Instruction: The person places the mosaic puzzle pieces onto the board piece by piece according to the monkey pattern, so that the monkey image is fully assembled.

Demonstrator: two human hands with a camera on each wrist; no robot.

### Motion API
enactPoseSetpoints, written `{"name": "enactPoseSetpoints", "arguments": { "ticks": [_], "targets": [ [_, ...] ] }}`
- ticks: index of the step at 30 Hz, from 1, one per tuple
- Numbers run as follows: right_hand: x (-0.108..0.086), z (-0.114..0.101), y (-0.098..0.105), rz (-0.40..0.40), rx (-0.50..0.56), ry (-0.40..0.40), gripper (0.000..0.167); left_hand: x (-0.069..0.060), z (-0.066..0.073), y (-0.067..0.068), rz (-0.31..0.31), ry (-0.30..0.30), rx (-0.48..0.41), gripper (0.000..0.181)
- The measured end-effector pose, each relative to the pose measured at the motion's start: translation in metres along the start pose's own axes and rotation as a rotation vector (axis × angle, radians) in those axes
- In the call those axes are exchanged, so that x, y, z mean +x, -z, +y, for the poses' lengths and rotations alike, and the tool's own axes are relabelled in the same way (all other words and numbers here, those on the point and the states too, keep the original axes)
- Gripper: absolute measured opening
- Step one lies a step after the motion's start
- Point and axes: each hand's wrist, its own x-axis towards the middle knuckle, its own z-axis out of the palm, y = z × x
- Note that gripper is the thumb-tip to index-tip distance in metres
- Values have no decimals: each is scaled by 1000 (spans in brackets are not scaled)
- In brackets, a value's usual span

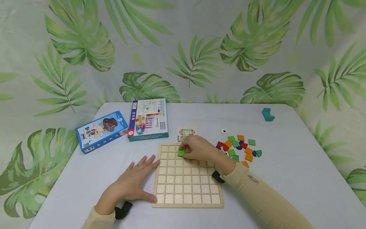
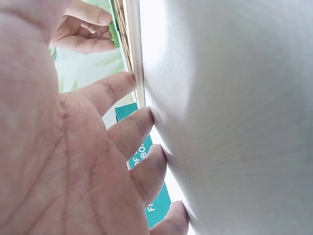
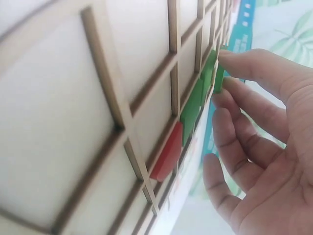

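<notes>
A wooden grid board (image 1: 186, 179) lies on the white table. My right hand (image 1: 198, 149) pinches a green square tile (image 1: 181, 153) over the board's upper part; in the right wrist view that hand (image 3: 259, 112) holds a green tile (image 3: 219, 81) between thumb and fingertips. Beside it in the grid are further green tiles (image 3: 191, 111) and a red piece (image 3: 167, 153). My left hand (image 1: 132, 181) rests spread at the board's left edge, thumb and index finger touching it; the left wrist view shows its palm (image 2: 73, 142) and the board's edge (image 2: 134, 49).
Loose coloured pieces (image 1: 248, 157) lie right of the board. A patterned card (image 1: 183, 135) lies just behind it, partly covered by my right hand. Two boxes, one blue (image 1: 101, 130) and one teal and white (image 1: 149, 119), stand back left. A teal block (image 1: 267, 114) sits back right.
</notes>
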Motion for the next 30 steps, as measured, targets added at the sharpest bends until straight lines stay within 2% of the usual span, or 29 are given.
{"name": "enactPoseSetpoints", "arguments": {
  "ticks": [12, 18, 23, 30],
  "targets": [
    [2, -3, -6, -39, -10, 1, 19, 0, 0, -2, 1, -4, 2, 129],
    [6, -8, -7, -34, -20, 32, 18, -2, -1, 1, 10, 0, 16, 128],
    [6, -6, -7, -44, -38, 15, 18, 0, -2, -1, 10, -14, 5, 128],
    [4, -5, -8, -34, -27, 14, 19, 1, -2, -3, 12, -3, 11, 128]
  ]
}}
